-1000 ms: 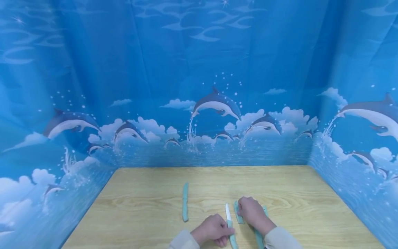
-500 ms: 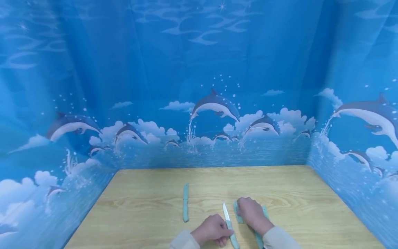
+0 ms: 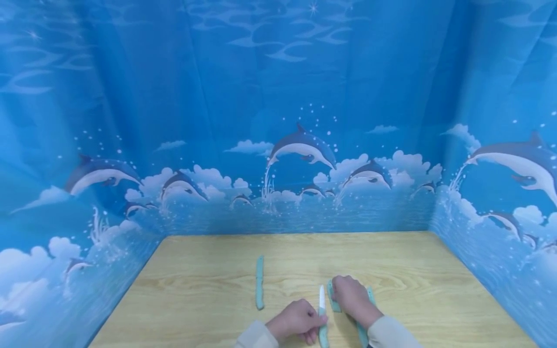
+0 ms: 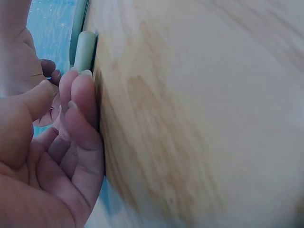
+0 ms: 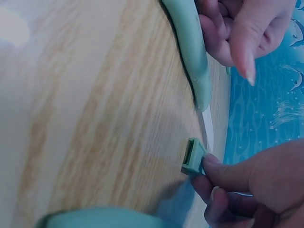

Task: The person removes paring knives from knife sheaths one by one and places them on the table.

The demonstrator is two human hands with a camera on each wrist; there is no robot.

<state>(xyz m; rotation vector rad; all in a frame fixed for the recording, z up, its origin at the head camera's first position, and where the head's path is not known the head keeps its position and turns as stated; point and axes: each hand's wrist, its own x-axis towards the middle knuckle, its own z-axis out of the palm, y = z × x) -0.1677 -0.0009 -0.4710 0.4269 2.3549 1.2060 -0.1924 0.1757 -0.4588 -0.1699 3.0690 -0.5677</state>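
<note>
A small knife (image 3: 322,309) with a pale blade and mint-green handle lies on the wooden table, blade pointing away. Beside the handle is my left hand (image 3: 300,318). Its fingertips touch the handle's side, and its thumb hovers above, apart from it, as the right wrist view shows. To the right, my right hand (image 3: 350,295) pinches a mint-green knife sheath (image 5: 192,156) between thumb and fingers, its slotted end facing the right wrist camera. In the left wrist view the handle's butt (image 4: 85,47) shows past the left fingertips; the blade is hidden there.
A mint-green sheathed knife (image 3: 259,282) lies farther left on the table (image 3: 209,299). Another long mint-green piece (image 3: 362,333) lies partly under the right forearm. A blue dolphin-print curtain (image 3: 243,121) surrounds the table at the back and sides.
The knife's blade tip has swung a little left and then back right, turning beside my left hand. My right hand and the sheath have hardly moved.
</note>
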